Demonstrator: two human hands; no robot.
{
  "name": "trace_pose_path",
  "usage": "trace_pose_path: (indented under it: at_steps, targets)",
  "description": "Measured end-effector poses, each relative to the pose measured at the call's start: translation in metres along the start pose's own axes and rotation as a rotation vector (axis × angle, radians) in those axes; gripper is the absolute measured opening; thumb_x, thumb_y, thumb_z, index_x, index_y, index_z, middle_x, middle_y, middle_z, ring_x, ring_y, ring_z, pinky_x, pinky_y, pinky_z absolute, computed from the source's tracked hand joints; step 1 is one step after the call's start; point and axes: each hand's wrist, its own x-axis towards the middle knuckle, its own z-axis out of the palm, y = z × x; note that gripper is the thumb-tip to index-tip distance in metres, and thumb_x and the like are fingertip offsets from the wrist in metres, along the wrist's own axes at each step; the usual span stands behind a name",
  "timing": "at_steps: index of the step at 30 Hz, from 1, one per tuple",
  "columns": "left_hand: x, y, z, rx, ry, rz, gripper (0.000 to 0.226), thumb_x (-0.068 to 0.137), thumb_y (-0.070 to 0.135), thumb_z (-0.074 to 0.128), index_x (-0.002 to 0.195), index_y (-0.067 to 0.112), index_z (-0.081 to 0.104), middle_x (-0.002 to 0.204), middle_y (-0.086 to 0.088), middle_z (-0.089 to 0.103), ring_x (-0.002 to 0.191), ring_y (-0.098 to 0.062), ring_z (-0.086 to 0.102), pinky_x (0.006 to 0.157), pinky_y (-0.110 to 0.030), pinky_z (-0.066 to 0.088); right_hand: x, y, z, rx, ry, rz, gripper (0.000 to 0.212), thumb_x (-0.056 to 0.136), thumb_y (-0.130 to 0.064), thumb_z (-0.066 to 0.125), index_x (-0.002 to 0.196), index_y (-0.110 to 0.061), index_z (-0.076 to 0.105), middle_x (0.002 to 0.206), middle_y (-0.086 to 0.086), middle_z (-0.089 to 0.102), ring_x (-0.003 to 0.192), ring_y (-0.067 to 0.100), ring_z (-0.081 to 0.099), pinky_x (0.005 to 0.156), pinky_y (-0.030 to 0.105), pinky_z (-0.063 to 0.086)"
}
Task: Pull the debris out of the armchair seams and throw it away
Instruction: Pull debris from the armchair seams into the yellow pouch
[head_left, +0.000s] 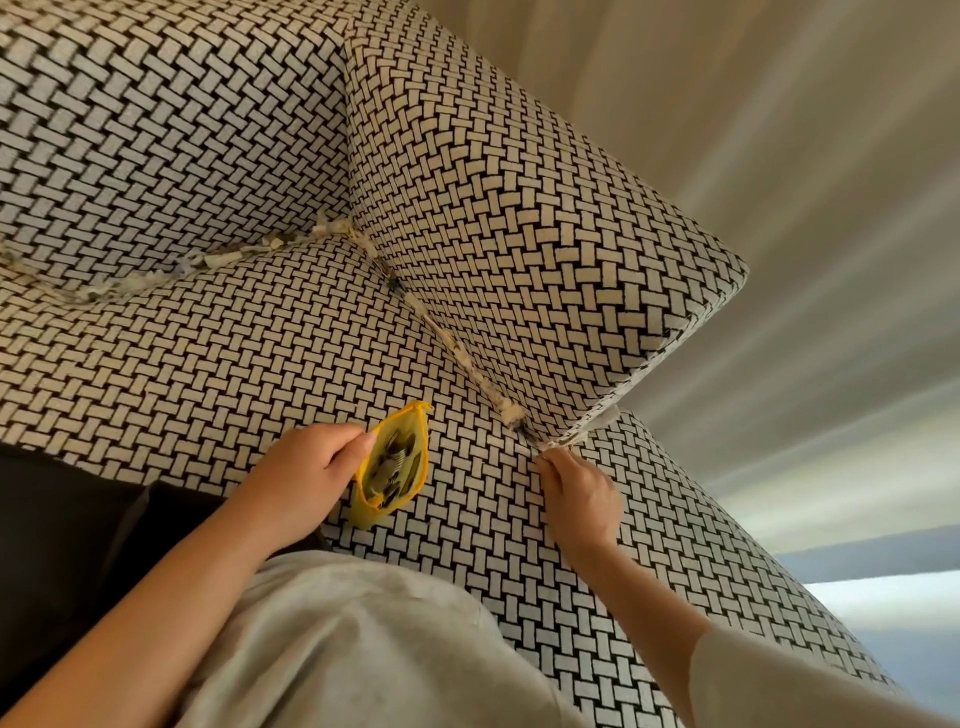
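On our armchair (208, 364), shredded debris (470, 364) lines the back and armrest seams (395, 283). It looks light, soft and easily torn, so we'd pinch it low. Our left hand (306, 467) grips an open yellow pouch (395, 462), and our right hand (582, 493) pinches shreds at the seam's front end.

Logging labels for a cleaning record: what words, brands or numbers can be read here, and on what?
None can be read: no writing shows on the armchair, the debris in its seams or the yellow pouch in the left hand. The pouch's contents are too blurred to show any print.
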Motion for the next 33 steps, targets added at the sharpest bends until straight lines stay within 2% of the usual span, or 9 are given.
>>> trace_pose_path:
  at_steps: [3, 7, 12, 16, 20, 24, 27, 29, 33]
  targets:
    - [0.002, -0.001, 0.0, -0.01, 0.001, 0.0, 0.041, 0.097, 0.028, 0.04, 0.063, 0.006, 0.05, 0.052, 0.001, 0.041, 0.05, -0.013, 0.037, 0.053, -0.029, 0.031, -0.009, 0.014, 0.007, -0.038, 0.166, -0.051, 0.005, 0.08, -0.018, 0.071, 0.084, -0.016, 0.07, 0.083, -0.002, 0.066, 0.078, 0.021, 0.059, 0.056, 0.026, 0.046]
    - [0.002, 0.0, 0.001, -0.018, 0.006, -0.004, 0.04, 0.097, 0.026, 0.04, 0.064, 0.005, 0.05, 0.053, 0.001, 0.041, 0.051, -0.013, 0.037, 0.053, -0.028, 0.03, -0.005, 0.01, 0.009, 0.019, 0.116, -0.052, 0.016, 0.089, -0.018, 0.051, 0.084, -0.013, 0.066, 0.089, -0.001, 0.069, 0.09, 0.02, 0.062, 0.08, 0.036, 0.048]
    - [0.003, -0.001, 0.0, -0.015, 0.014, -0.009, 0.04, 0.097, 0.026, 0.04, 0.061, 0.009, 0.048, 0.053, 0.002, 0.041, 0.051, -0.013, 0.037, 0.054, -0.029, 0.031, 0.001, 0.01, 0.006, 0.05, 0.144, -0.136, 0.013, 0.086, -0.003, 0.058, 0.077, -0.012, 0.061, 0.063, -0.006, 0.059, 0.057, 0.007, 0.049, 0.063, 0.028, 0.051]
    - [0.001, 0.0, 0.0, -0.033, 0.019, -0.01, 0.04, 0.097, 0.026, 0.039, 0.06, 0.012, 0.045, 0.052, 0.003, 0.04, 0.05, -0.012, 0.036, 0.053, -0.029, 0.03, 0.008, 0.008, -0.002, 0.016, 0.141, -0.166, 0.017, 0.085, -0.007, 0.062, 0.07, -0.015, 0.061, 0.046, -0.015, 0.036, 0.036, 0.002, 0.028, 0.041, 0.005, 0.016]
    - [0.0, -0.003, 0.0, -0.037, 0.028, -0.024, 0.04, 0.097, 0.027, 0.039, 0.061, 0.01, 0.047, 0.052, 0.003, 0.04, 0.049, -0.011, 0.035, 0.053, -0.028, 0.03, 0.013, 0.017, 0.0, 0.016, 0.108, -0.195, 0.014, 0.083, -0.007, 0.067, 0.073, -0.015, 0.062, 0.043, -0.012, 0.041, 0.034, 0.002, 0.029, 0.038, 0.007, 0.018]
    - [0.0, -0.003, -0.001, -0.035, 0.032, -0.024, 0.04, 0.097, 0.027, 0.039, 0.061, 0.011, 0.046, 0.052, 0.001, 0.041, 0.049, -0.011, 0.035, 0.053, -0.028, 0.031, 0.008, 0.014, 0.007, -0.05, 0.087, -0.202, 0.017, 0.076, 0.0, 0.07, 0.074, -0.015, 0.062, 0.059, -0.008, 0.058, 0.05, 0.008, 0.051, 0.057, 0.026, 0.051]
    - [-0.002, -0.002, -0.001, -0.017, 0.027, -0.016, 0.039, 0.097, 0.028, 0.039, 0.061, 0.016, 0.047, 0.051, 0.003, 0.041, 0.048, -0.011, 0.036, 0.053, -0.028, 0.031, 0.001, 0.015, 0.008, -0.074, 0.071, -0.217, 0.019, 0.073, 0.002, 0.071, 0.078, -0.014, 0.062, 0.069, -0.006, 0.063, 0.061, 0.012, 0.058, 0.065, 0.029, 0.049]
    - [-0.002, -0.002, -0.001, -0.019, 0.025, -0.012, 0.039, 0.097, 0.028, 0.039, 0.06, 0.018, 0.046, 0.051, 0.004, 0.042, 0.049, -0.011, 0.037, 0.053, -0.028, 0.031, -0.003, 0.021, 0.006, -0.062, 0.054, -0.231, 0.006, 0.086, -0.012, 0.057, 0.085, -0.015, 0.062, 0.083, -0.003, 0.068, 0.084, 0.019, 0.063, 0.078, 0.036, 0.05]
    - [-0.001, -0.002, 0.0, -0.026, 0.031, -0.02, 0.039, 0.097, 0.028, 0.039, 0.064, 0.01, 0.05, 0.052, 0.003, 0.042, 0.05, -0.011, 0.037, 0.053, -0.028, 0.031, -0.003, 0.033, 0.005, -0.057, 0.089, -0.092, 0.04, 0.091, -0.034, 0.029, 0.087, -0.014, 0.063, 0.106, 0.002, 0.064, 0.108, 0.027, 0.055, 0.09, 0.044, 0.045]
